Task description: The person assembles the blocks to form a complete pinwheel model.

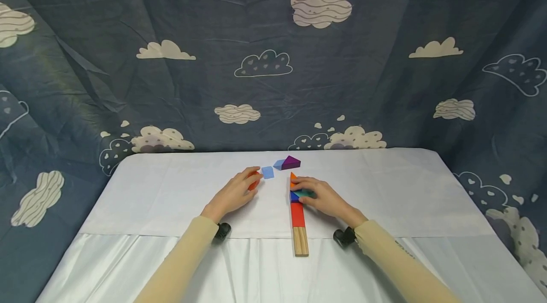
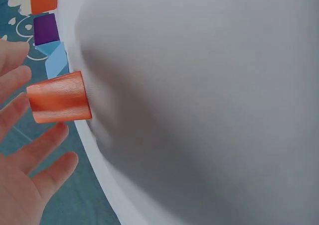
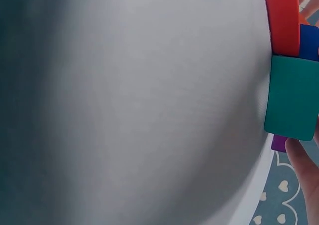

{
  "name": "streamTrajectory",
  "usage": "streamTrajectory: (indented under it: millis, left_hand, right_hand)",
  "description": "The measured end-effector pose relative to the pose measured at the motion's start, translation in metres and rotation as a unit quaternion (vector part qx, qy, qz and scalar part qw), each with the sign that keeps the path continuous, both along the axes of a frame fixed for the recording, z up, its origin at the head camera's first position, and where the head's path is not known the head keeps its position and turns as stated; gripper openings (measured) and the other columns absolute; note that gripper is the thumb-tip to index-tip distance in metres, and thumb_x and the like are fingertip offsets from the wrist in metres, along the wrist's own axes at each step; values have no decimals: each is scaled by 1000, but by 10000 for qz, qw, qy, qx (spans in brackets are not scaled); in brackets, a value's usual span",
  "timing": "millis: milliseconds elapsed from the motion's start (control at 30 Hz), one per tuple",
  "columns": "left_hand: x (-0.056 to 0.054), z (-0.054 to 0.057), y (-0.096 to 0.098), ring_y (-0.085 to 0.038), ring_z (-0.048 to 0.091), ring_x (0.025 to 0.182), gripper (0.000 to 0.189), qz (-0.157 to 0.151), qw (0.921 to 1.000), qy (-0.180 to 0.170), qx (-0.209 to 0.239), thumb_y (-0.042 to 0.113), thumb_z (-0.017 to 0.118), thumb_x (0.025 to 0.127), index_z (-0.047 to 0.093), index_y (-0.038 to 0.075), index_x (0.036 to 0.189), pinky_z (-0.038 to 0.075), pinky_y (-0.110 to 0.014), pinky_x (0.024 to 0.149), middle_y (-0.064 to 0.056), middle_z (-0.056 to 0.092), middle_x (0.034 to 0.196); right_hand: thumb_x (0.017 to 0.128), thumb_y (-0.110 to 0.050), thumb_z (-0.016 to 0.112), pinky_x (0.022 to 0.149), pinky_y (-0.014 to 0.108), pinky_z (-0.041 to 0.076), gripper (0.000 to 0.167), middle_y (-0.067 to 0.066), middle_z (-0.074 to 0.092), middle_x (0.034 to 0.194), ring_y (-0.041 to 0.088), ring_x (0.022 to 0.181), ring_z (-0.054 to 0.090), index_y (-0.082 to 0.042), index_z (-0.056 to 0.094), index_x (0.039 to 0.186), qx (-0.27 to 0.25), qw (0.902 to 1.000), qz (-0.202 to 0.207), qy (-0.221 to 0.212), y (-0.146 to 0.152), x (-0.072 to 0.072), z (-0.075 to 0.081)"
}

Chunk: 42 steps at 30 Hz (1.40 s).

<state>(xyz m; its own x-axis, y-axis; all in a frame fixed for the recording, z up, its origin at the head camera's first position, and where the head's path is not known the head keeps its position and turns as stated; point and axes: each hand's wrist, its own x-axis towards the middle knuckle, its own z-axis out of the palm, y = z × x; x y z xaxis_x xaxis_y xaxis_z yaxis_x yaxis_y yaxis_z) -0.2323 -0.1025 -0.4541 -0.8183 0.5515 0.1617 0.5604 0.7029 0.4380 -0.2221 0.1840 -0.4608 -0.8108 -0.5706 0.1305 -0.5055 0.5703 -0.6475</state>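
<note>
We spread our left hand (image 1: 232,194) around an orange, curved, wooden-looking block (image 2: 59,99); our right hand (image 1: 325,198) pinches a teal, wooden-looking block (image 3: 291,98), probably light, stiff, best gripped by near and far sides.

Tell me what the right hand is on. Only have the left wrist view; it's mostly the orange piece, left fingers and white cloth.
Observer: The right hand has its fingers on a green block.
Operator: Which block lies nearest the person?
Observer: Plain wood, seen in the head view.
Operator: What comes right after the wood, going away from the person?
Observer: A red block, lying between the wood and a blue block.
</note>
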Motion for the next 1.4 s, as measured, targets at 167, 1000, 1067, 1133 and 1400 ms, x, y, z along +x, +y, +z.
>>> streamTrajectory:
  millis: [167,1000,1067,1133,1400]
  left_hand:
    - [-5,3,6,-34,35,131,43,-112,9998,131,-132,13,60,95,53,10,137,27,-50,107,-10,36,149]
    - [-59,4,55,-23,38,132,46,190,9960,-249,-833,19,54,97,47,16,142,27,-48,105,-2,50,140]
    - [-62,4,57,-22,39,131,47,212,9961,-280,-810,19,55,96,48,16,142,28,-48,104,-2,51,139]
    - [-64,4,59,-22,40,130,47,226,9960,-312,-807,19,56,95,48,17,142,29,-47,104,-2,51,138]
    - [-71,2,64,-23,38,131,49,323,9944,-500,-875,18,57,94,48,20,142,29,-47,101,1,50,140]
  right_hand:
    - [89,-9,68,104,50,33,32,10,50,139,32,132,39,-8,66,121,-16,10000,2,-16,0,0,1]
    - [89,-9,68,104,51,31,32,11,50,139,32,132,39,-7,66,121,-51,10000,14,-28,0,0,1]
    - [88,-9,68,104,51,31,32,11,50,139,32,132,39,-8,66,121,-39,10000,0,-31,0,0,1]
    - [88,-9,68,104,51,31,32,11,50,139,32,132,39,-8,66,121,-17,10000,-1,-8,0,0,1]
    - [88,-10,68,105,50,31,33,11,50,140,32,132,39,-8,66,121,8,10000,2,-19,0,-1,1]
